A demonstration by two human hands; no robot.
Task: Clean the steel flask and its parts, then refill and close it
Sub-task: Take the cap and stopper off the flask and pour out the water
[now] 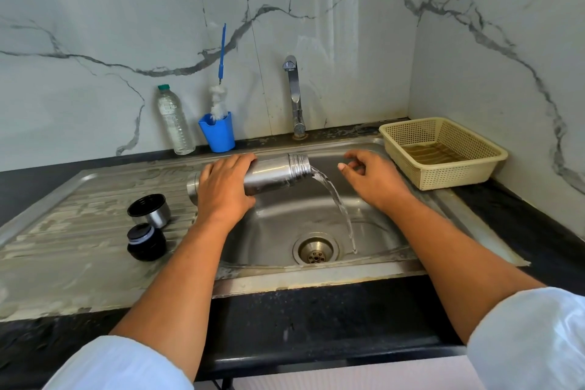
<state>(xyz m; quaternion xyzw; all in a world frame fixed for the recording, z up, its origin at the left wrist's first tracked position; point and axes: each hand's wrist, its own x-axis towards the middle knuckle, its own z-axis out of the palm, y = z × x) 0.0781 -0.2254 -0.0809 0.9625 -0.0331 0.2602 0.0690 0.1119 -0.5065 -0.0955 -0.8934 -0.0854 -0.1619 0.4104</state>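
Grip: our left hand [221,187] wraps its fingers over the body of the steel flask [272,172] and holds it almost on its side above the sink basin [275,222], threaded mouth open and pointing right, slightly downward.

Our right hand [370,180] hangs over the basin just beside the flask's mouth, apart from it, fingers loosely curled and holding nothing.

Contents, as we find them:
- Water [335,196]: a clear stream arcs from the flask's mouth and lands on the basin floor just right of the drain [315,251].
- Steel cap [152,210]: on the ribbed drainboard [79,231] left of the basin, black-lined opening facing up.
- Black stopper [146,242]: on the drainboard, just in front of the cap.
- Plastic bottle [175,123]: upright at the back, green cap on, clear.
- Blue cup [218,133]: right of the bottle, holding a bottle brush [219,101] with white bristles and a blue handle pointing up.
- Tap [294,95]: chrome, behind the basin; we see no water coming from it.
- Cream basket [443,152]: on the dark counter [285,320], in the right corner.
- Walls: white, marbled with grey veins.
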